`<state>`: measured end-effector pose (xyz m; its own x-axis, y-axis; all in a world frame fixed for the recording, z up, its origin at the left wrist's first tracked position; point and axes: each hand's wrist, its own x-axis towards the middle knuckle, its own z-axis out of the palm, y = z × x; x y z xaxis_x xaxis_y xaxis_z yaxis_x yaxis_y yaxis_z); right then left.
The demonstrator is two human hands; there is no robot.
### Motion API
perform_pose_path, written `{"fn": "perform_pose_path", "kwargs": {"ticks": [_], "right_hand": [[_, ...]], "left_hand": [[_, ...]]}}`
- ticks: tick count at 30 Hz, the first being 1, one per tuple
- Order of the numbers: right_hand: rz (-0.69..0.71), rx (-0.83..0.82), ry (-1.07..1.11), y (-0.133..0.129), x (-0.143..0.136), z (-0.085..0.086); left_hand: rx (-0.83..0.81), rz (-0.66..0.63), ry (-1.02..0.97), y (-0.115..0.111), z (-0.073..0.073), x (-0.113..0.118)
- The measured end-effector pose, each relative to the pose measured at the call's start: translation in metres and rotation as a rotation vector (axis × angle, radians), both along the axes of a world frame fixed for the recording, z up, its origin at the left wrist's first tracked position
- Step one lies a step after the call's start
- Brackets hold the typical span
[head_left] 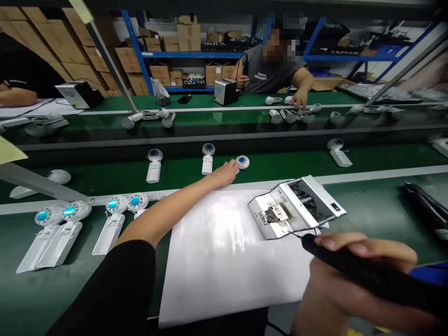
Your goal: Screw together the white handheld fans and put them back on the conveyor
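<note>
My left hand [226, 174] reaches out over the green conveyor, its fingers closed around the handle of a white device with a round, blue-centred head [242, 162]. The handle is mostly hidden behind my fingers. Close to the camera, my right hand [360, 270] grips a black electric screwdriver [336, 259], its tip pointing left. Just beyond that tip stands a silver screw feeder [290, 207] with an open top. A white sheet [224, 261] lies on the bench below my left forearm.
Similar white devices [154, 165] lie along the conveyor [280, 163]. Several more [58, 238] rest on the bench at left. A dark pouch-like item [423, 205] is at right. Across the line sits a co-worker [266, 70]; metal posts [108, 60] rise at left.
</note>
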<state>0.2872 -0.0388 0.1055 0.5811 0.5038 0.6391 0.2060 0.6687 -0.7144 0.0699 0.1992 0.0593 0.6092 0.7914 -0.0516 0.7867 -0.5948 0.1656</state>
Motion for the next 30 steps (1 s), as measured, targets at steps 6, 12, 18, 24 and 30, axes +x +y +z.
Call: {"fn": "perform_pose_path", "kwargs": {"ticks": [6, 12, 18, 24, 30], "right_hand": [[0.143, 0.029, -0.030, 0.005, -0.011, 0.007], [0.141, 0.090, 0.021, 0.054, -0.028, 0.010], [0.135, -0.060, -0.027, 0.084, -0.055, -0.014], [0.350, -0.132, 0.011, 0.062, -0.067, -0.012], [0.604, -0.121, 0.045, 0.055, -0.107, -0.018]], "left_hand": [[0.010, -0.032, -0.060, 0.021, 0.009, -0.063], [-0.097, -0.020, -0.022, 0.018, -0.003, -0.155], [-0.002, 0.034, -0.186, -0.021, 0.002, -0.152], [0.083, -0.320, -0.343, -0.177, -0.029, -0.095], [0.149, -0.523, -0.418, -0.236, -0.077, -0.063]]}}
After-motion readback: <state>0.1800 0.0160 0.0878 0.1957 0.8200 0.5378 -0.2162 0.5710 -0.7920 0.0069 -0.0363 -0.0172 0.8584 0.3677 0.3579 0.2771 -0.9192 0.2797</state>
